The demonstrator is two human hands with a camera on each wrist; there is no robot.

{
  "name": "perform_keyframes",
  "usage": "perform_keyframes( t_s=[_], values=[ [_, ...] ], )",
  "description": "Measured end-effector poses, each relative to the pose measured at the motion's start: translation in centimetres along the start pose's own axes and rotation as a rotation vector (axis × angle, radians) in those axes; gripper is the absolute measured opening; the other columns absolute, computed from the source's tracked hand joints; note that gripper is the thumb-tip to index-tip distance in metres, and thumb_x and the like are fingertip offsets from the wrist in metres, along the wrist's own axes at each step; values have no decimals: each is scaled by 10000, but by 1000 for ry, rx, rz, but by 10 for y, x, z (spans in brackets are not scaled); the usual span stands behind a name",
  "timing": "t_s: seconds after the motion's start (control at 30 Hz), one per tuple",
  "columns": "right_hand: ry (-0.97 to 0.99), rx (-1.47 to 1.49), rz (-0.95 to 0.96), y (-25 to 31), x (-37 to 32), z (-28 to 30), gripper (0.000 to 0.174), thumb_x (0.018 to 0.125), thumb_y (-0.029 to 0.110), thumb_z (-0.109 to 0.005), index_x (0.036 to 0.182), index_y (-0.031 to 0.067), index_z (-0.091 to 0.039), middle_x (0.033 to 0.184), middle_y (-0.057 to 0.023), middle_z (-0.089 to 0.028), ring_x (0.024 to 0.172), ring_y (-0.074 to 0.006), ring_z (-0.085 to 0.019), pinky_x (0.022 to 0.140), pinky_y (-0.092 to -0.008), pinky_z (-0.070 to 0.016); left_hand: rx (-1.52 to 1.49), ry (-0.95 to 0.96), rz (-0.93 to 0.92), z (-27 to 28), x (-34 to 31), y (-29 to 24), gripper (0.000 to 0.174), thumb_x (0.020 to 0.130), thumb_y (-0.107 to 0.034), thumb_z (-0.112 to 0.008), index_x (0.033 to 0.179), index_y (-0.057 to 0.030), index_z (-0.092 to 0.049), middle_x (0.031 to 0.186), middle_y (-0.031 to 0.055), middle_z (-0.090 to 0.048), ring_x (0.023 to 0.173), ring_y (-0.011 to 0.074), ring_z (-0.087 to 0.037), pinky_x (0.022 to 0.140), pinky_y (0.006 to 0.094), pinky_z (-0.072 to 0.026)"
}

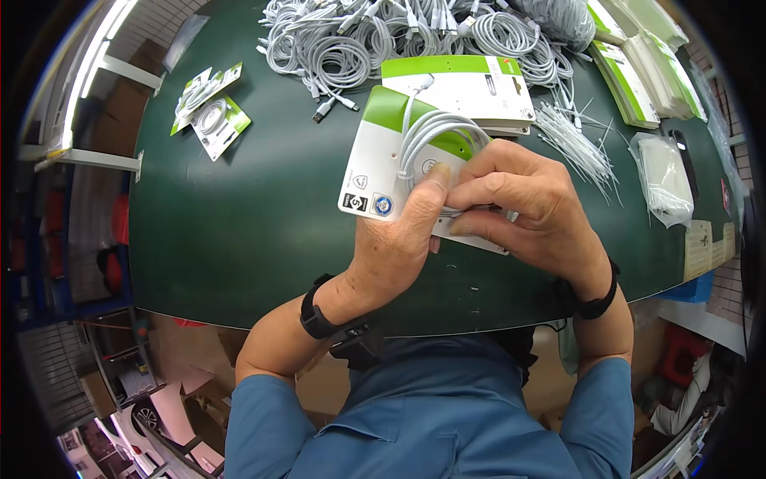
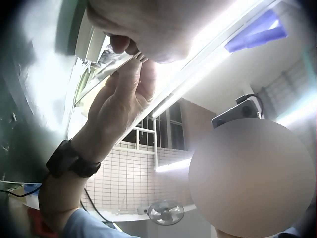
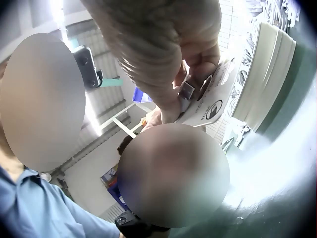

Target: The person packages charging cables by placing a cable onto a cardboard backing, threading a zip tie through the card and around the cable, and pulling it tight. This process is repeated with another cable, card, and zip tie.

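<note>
In the head view my left hand [image 1: 399, 247] holds a green-and-white cardboard packaging card [image 1: 371, 172], thumb on its front and fingers behind. A coiled light grey USB cable [image 1: 435, 132] lies against the card's face, with one plug [image 1: 424, 81] sticking up at the top. My right hand [image 1: 527, 195] pinches at the coil's lower right side, thumb and fingertips close to the left thumb. In the right wrist view a metal USB plug [image 3: 187, 90] shows beside the fingers, over the card [image 3: 215, 109]. Part of the coil is hidden behind the right hand.
Beyond the hands lie a stack of cards [image 1: 455, 88] and a big pile of coiled cables [image 1: 343, 60]. Loose white cable ties [image 1: 574, 144], a bag of ties [image 1: 666, 180] and more card stacks [image 1: 630, 88] are on the right. Several carded cables [image 1: 209, 116] lie at left.
</note>
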State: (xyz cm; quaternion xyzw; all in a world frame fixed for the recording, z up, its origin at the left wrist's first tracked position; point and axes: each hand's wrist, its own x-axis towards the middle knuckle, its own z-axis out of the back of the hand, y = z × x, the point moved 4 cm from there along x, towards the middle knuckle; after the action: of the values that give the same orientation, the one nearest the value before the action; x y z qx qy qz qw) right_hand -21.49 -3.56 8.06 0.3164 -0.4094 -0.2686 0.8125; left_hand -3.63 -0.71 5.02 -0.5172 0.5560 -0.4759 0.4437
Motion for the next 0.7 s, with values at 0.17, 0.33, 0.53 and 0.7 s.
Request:
perform_keyframes(
  t_s=[0.17, 0.33, 0.53, 0.7],
  values=[
    [-3, -5, -11, 2, 0, -2, 302, 773, 28, -926, 1047, 79, -808, 948, -68, -720, 854, -257, -726, 737, -362, -594, -9, -23, 29, 0, 1, 1, 357, 1110, -266, -619, 1335, 10, -601, 950, 66, -678, 611, 71, -599, 443, 231, -452],
    [-83, -29, -13, 5, -5, -9, 286, 777, 15, -927, 1034, 58, -808, 942, -79, -728, 837, -251, -733, 720, -361, -598, 7, -1, 40, 0, 4, 1, 430, 1144, -389, -571, 1336, -7, -615, 927, 62, -694, 582, 50, -598, 417, 200, -440],
    [-104, -50, -47, 9, -5, -11, 262, 778, 12, -928, 1005, 48, -802, 948, -90, -741, 833, -254, -741, 704, -360, -601, 7, 12, 44, -1, 4, -1, 421, 1156, -394, -553, 1317, -12, -627, 917, 54, -689, 571, 48, -590, 415, 200, -434],
    [-168, -75, -34, 7, -6, -16, 226, 798, 45, -910, 994, 60, -798, 929, -103, -732, 850, -308, -740, 743, -411, -603, 23, 7, 74, 5, 6, 5, 340, 1152, -298, -564, 1317, -6, -619, 919, 55, -682, 561, 61, -583, 402, 214, -420]
  ],
)
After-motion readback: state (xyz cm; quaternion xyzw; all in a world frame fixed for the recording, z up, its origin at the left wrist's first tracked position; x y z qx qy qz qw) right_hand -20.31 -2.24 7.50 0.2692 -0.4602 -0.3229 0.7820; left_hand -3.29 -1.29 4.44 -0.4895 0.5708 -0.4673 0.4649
